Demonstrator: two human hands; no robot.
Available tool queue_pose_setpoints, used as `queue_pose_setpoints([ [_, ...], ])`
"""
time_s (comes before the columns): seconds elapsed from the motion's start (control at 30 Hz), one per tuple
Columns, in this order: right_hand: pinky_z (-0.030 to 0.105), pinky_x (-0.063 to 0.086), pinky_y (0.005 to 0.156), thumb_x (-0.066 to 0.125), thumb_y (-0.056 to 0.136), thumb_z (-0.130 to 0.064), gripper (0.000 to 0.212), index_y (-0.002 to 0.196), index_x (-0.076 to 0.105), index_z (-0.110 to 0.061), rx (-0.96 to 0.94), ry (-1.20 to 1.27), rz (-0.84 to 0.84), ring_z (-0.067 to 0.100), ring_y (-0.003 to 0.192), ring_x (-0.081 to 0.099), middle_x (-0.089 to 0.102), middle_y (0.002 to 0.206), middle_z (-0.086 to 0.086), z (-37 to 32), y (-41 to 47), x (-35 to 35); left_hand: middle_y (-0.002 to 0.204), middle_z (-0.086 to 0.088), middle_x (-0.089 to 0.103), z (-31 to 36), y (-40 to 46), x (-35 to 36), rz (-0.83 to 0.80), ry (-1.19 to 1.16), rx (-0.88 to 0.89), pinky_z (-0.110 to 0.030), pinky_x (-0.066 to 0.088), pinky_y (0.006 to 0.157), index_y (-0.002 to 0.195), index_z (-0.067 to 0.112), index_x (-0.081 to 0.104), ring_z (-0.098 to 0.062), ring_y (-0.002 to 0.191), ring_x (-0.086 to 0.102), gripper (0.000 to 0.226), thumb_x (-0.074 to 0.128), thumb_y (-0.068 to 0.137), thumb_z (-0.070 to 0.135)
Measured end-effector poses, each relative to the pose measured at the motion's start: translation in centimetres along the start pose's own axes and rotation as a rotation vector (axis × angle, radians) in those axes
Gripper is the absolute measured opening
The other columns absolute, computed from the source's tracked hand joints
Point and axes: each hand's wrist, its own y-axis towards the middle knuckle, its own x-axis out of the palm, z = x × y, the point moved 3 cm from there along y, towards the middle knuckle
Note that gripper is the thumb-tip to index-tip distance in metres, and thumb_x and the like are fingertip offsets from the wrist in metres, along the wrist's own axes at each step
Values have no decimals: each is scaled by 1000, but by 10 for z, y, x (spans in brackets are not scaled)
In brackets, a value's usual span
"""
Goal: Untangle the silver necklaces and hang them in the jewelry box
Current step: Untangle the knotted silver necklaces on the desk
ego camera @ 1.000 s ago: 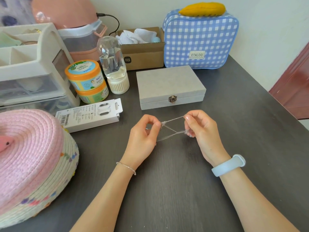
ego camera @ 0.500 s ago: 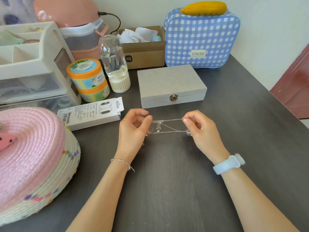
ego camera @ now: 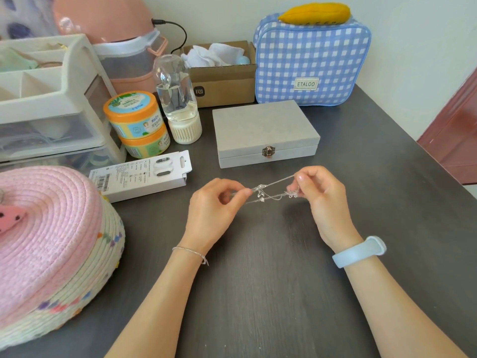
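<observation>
Two hands, left hand and right hand, each pinching an end of the tangled silver necklaces, held taut above the dark table. Thin crossing strands, small charms; count unclear. One grey jewelry box just behind, latched.

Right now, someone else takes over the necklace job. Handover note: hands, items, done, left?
Left hand: pinches one end of the silver necklaces.
Right hand: pinches the other end, held slightly higher.
Chains are stretched between the hands above the table, strands still crossed, small charms bunched mid-span.
Jewelry box: beyond the hands, lid down, clasp facing the person.
Done: chains picked up and pulled taut.
Left: separate the strands, open the box, hang each necklace inside.
</observation>
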Motion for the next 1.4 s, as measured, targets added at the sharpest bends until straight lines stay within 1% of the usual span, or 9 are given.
queue_pose_setpoints([
  [0.1,26,42,55,47,94,-7,20,78,54,-16,43,98,-12,13,48,50,50,53,-7,-1,-1,1,74,2,60,-1,0,4,-43,23,-2,-17,39,65,70,29,62,-6,66,49,13,68,82,28],
  [0.27,20,35,44,43,96,-12,21,77,46,-20,-15,-189,-96,11,35,36,48,58,-1,-2,-7,10,72,7,59,-7,1,-3,100,54,-91,-23,41,69,76,18,64,-8,69,53,14,62,86,28],
  [0.47,31,33,61,44,96,-20,9,87,45,-22,-119,-591,-241,12,55,46,49,58,-7,2,-9,12,56,11,49,-8,0,-4,158,260,-136,-24,33,62,74,21,61,-15,63,50,17,61,86,32],
  [0.67,28,31,68,48,93,-24,22,115,50,-23,-127,-847,-204,9,76,43,51,85,-12,3,-9,9,91,3,60,-13,1,-5,178,391,-122,-30,39,74,94,20,68,-21,93,55,12,62,86,28],
  [0.77,27,32,67,52,91,-25,14,104,56,-24,-135,-830,-152,7,81,41,50,90,-10,1,-9,7,111,0,57,-15,1,-2,189,459,-33,-37,29,91,103,21,67,-25,111,45,23,68,81,26],
  [0.93,33,33,77,61,85,-31,15,92,63,-18,-174,-903,-211,21,96,48,56,93,-1,5,-8,20,96,4,60,-6,-3,14,67,433,202,-32,25,83,89,23,71,-17,100,44,19,61,75,32],
  [1.17,32,31,78,52,92,-19,6,89,57,-17,-178,-910,-228,20,90,47,53,90,-4,8,-5,26,90,3,60,-8,-4,23,-24,467,164,-26,18,78,83,20,70,-22,95,47,8,63,85,21],
  [1.3,11,33,67,53,90,-7,9,84,52,-14,-134,-538,-116,5,71,46,51,77,-8,2,-3,17,95,-1,58,-10,-3,21,-35,499,122,-27,19,77,86,14,66,-23,97,45,12,55,90,14],
  [1.4,3,35,69,53,89,-2,11,89,57,-13,-110,-387,-58,-11,72,49,54,81,-13,1,-3,15,95,-1,55,-10,-2,20,-23,529,102,-28,19,76,87,14,62,-23,96,43,14,49,92,11],
])
